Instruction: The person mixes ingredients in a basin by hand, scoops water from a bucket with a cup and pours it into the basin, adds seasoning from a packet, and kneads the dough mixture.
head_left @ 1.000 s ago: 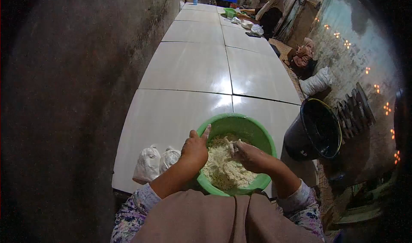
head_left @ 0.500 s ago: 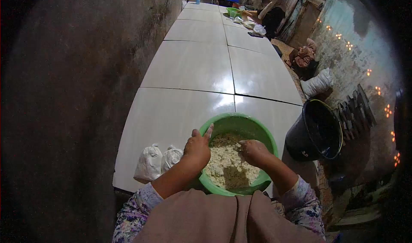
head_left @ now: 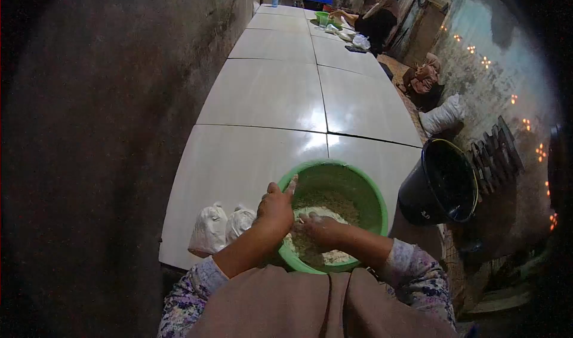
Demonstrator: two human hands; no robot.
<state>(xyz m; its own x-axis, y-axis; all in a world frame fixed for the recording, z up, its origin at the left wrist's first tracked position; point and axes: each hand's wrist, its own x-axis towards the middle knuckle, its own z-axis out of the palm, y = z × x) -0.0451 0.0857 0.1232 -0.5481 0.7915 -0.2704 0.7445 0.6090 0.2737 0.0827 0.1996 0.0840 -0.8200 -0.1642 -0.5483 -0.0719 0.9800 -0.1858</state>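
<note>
A wide, round, green plastic bowl (head_left: 334, 174) is sitting at the near end of a long, white-tiled counter (head_left: 256, 93), directly between the person's two hands. The left hand (head_left: 276, 208) is grasping the bowl's left rim, one white-dusted finger pointing toward the far side. The right hand (head_left: 322, 232) is reaching across from the right and pressing down into a pale, crumbly, flour-like mixture (head_left: 337, 257) inside the bowl; its fingers are partly hiding, so whether they are clenching any of it I cannot tell. The mixture is lying beneath and around that hand, toward the bowl's near side, and is spreading just right of the left hand.

Left of the bowl, near the left forearm, two plastic bags of white powder (head_left: 208, 229) are standing side by side. A large black bucket (head_left: 418, 189) is standing at the counter's right edge. At the far right, another person (head_left: 377, 27) in dark clothing is reaching over the counter
</note>
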